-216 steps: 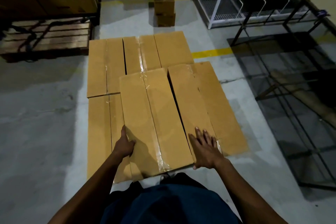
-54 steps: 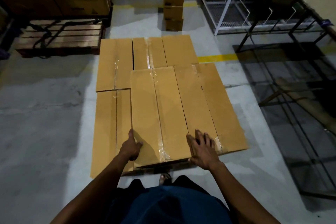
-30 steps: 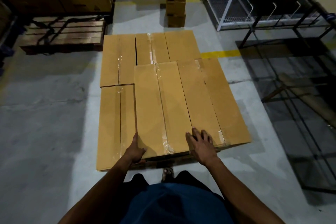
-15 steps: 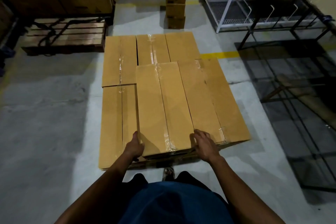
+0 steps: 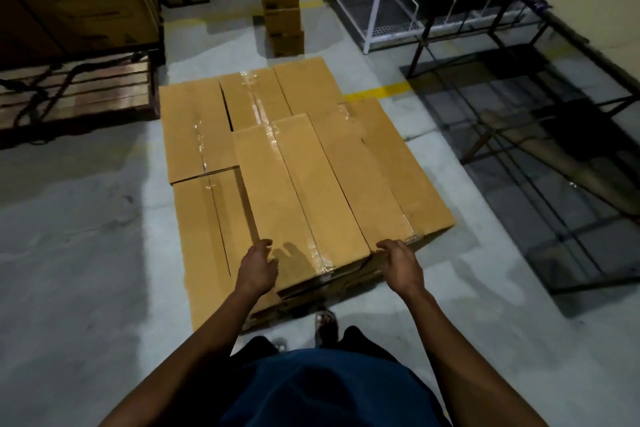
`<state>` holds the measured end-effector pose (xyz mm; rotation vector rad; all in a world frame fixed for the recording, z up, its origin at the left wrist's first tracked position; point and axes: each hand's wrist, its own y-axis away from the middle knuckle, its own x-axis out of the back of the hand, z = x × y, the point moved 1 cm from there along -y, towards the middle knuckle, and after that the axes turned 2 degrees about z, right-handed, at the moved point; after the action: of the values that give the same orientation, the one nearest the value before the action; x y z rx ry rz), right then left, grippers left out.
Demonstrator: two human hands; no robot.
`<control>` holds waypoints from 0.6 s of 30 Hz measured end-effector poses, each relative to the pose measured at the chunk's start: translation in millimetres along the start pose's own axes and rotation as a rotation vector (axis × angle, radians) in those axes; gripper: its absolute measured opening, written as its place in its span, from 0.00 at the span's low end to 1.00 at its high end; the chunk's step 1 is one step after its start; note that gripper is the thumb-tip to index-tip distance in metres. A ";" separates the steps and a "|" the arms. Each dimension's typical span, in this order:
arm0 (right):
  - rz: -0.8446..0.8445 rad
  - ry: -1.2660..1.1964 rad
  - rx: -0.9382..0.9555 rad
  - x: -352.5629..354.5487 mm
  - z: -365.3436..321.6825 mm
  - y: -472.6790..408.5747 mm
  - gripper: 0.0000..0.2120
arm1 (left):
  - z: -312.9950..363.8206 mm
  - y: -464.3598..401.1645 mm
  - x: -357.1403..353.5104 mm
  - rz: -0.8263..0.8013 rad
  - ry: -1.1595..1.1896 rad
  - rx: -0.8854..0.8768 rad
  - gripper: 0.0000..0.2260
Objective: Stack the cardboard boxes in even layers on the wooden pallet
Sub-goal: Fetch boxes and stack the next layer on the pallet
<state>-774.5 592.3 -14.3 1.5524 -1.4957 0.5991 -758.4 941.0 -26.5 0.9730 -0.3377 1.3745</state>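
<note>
- The top box (image 5: 304, 198) under my left hand (image 5: 258, 269) and right hand (image 5: 400, 265) is matt brown cardboard, with a glossy strip of clear tape (image 5: 294, 191) along its seam.
- The lower-layer box (image 5: 199, 130), left of the top box, is the same dull cardboard, its tape crinkled and shiny.
- The floor (image 5: 79, 239) around the top box is rough grey concrete, patchy, with a painted yellow line (image 5: 377, 92) beyond it.
- The spare pallet (image 5: 74, 90), far left of the top box, is bare slatted wood.
- The rack (image 5: 391, 10), beyond the top box to the right, is white-painted metal wire.
</note>
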 end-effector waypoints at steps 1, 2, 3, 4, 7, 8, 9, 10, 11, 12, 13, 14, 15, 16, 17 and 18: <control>0.019 -0.008 -0.003 -3.2 -1.0 10.2 0.25 | 0.9 3.0 -0.2 -0.031 0.006 -0.041 0.21; 0.041 -0.016 -0.010 -6.4 -2.3 18.9 0.25 | 2.0 6.1 0.6 -0.069 0.003 -0.078 0.20; 0.064 -0.028 -0.035 -11.2 -4.4 30.4 0.25 | 2.2 8.9 1.3 -0.110 -0.004 -0.120 0.19; 0.080 -0.035 -0.065 -16.6 -6.8 42.3 0.24 | 2.1 11.2 1.9 -0.144 -0.016 -0.158 0.18; 0.128 -0.046 -0.143 -36.6 -12.1 81.4 0.20 | 1.2 22.5 1.1 -0.217 -0.074 -0.268 0.17; 0.152 -0.065 -0.161 -43.8 -12.9 96.4 0.18 | 0.2 26.7 -0.1 -0.243 -0.101 -0.295 0.17; 0.169 -0.089 -0.176 -51.2 -12.5 111.0 0.17 | -2.5 29.5 -2.0 -0.272 -0.114 -0.314 0.17; 0.177 -0.115 -0.191 -59.1 -11.2 125.9 0.16 | -3.4 33.4 -2.3 -0.302 -0.132 -0.326 0.17; 0.187 -0.141 -0.211 -67.6 -9.3 144.4 0.16 | -5.4 37.2 -4.5 -0.330 -0.157 -0.354 0.17; 0.204 -0.160 -0.225 -74.8 -7.8 160.2 0.16 | -6.6 40.4 -6.5 -0.355 -0.196 -0.377 0.16; 0.230 -0.175 -0.239 -82.5 -6.4 177.7 0.15 | -6.9 45.8 -10.2 -0.383 -0.225 -0.404 0.16; 0.256 -0.184 -0.252 -89.6 -5.4 193.1 0.15 | -5.4 51.8 -12.2 -0.408 -0.252 -0.418 0.15; 0.273 -0.191 -0.270 -95.6 -5.3 206.7 0.15 | -3.8 58.1 -15.1 -0.421 -0.272 -0.440 0.15; 0.290 -0.197 -0.295 -100.4 -5.8 221.7 0.15 | -0.7 66.0 -17.5 -0.448 -0.295 -0.458 0.15; 0.306 -0.204 -0.316 -103.5 -5.9 233.8 0.15 | 2.1 73.4 -20.7 -0.475 -0.308 -0.485 0.16; 0.325 -0.211 -0.338 -106.8 -4.8 246.1 0.15 | 4.4 80.0 -25.6 -0.498 -0.313 -0.508 0.18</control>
<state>-1027.2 679.8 -37.2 1.1486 -1.9194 0.3437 -836.1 912.5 -11.8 0.7703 -0.5998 0.6344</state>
